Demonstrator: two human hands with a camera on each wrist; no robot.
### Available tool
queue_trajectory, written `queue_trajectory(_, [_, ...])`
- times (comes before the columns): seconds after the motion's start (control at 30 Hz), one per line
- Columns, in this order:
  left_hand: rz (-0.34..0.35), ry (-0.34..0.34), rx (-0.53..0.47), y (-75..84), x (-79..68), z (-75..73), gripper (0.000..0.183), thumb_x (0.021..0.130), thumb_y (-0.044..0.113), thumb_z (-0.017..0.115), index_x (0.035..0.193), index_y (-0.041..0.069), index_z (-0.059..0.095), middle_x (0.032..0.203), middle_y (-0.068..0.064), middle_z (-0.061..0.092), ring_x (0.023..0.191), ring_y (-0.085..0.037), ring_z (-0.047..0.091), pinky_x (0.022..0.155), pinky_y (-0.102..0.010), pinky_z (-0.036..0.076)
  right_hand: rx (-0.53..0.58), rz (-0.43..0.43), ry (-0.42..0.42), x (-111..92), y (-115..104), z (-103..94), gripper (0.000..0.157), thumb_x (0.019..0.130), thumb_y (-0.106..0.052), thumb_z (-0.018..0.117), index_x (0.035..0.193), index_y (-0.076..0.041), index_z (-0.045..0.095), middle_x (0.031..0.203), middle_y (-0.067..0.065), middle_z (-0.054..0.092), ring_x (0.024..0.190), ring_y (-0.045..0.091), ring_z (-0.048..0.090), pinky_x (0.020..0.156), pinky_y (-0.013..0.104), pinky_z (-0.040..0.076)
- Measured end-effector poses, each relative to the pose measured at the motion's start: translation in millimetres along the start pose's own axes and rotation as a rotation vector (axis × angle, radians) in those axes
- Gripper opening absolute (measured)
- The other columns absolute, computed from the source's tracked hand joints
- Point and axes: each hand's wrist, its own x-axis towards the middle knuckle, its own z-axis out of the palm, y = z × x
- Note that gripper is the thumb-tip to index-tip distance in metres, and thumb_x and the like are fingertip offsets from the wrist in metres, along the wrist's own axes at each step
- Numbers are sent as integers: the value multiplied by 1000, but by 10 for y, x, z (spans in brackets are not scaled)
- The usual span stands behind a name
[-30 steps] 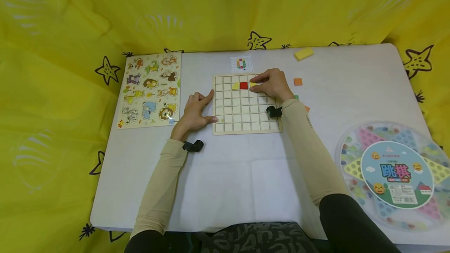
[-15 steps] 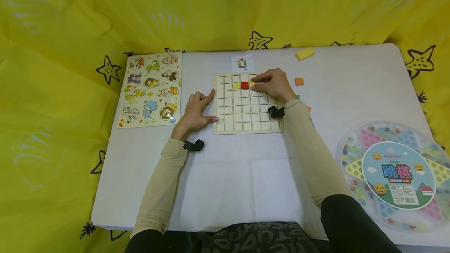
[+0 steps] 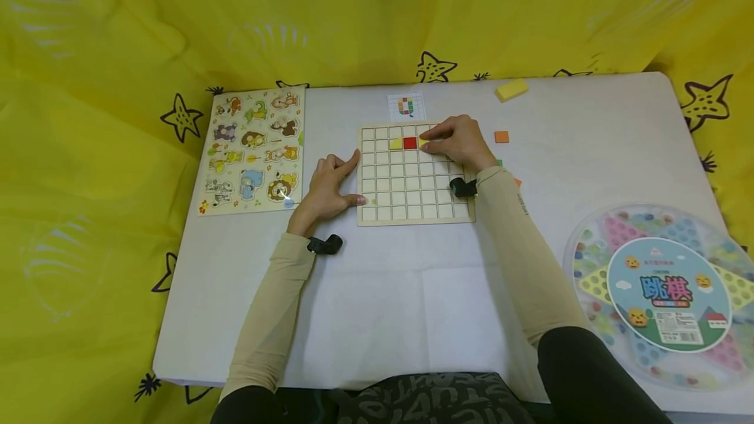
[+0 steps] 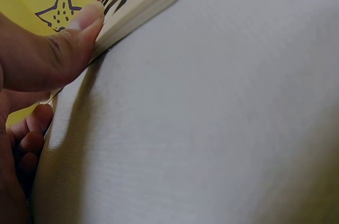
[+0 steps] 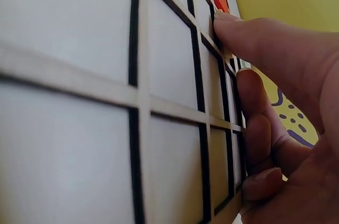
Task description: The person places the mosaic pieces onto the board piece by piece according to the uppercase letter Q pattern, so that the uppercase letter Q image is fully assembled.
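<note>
Little shift; orange tile (image 3: pixel 518 182) perhaps half-behind sleeve (image 3: pixel 521 247)

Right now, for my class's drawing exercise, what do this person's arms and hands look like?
The left hand and right hand wear no gloves. Beige sleeves cover both forearms; the right one has small dark lettering, too small to read. Above them, both arms show black sleeves. A small, dark, rounded device sits at each wrist.

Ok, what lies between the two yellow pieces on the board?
The head view shows a red square between the left yellow piece and the right yellow piece, which the right hand holds.
</note>
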Motion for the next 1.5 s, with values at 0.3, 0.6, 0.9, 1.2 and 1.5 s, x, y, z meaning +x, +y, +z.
queue_trajectory(0.3, [5,7,-3,9,-11,-7,102,84,29,89,167,17,31,115,-13,43,103,-28,32,92,-37,27,3,1,-5,12,-2,-2,31,93,-24,83,122,-11,81,128,14,68,111,24,54,90,34,43])
queue_trajectory(0.6, [5,6,2,15,-10,-10,102,85,29,89,167,17,30,116,-13,43,104,-28,32,93,-38,27,87,-28,12,-44,54,-64,35,92,-24,85,125,-13,80,132,11,71,113,21,58,92,31,44])
queue_trajectory(0.9, [8,8,0,32,-22,-6,102,84,28,90,167,16,31,117,-14,45,104,-29,33,94,-38,29,181,71,116,-140,143,-274,33,95,-26,81,125,-13,80,132,9,73,103,14,57,87,26,46])
queue_trajectory(1.2, [11,20,-8,38,-42,-18,101,84,27,90,166,15,33,117,-15,45,104,-30,34,94,-40,29,12,146,168,-297,239,-595,38,98,-33,77,130,-13,78,132,12,71,97,20,54,80,29,46])
queue_trajectory(1.5, [8,11,-9,49,-30,-16,102,84,27,90,167,16,32,117,-15,45,104,-29,33,94,-39,28,-48,155,176,-501,345,-733,38,97,-31,78,128,-7,78,127,18,71,101,23,55,84,30,44])
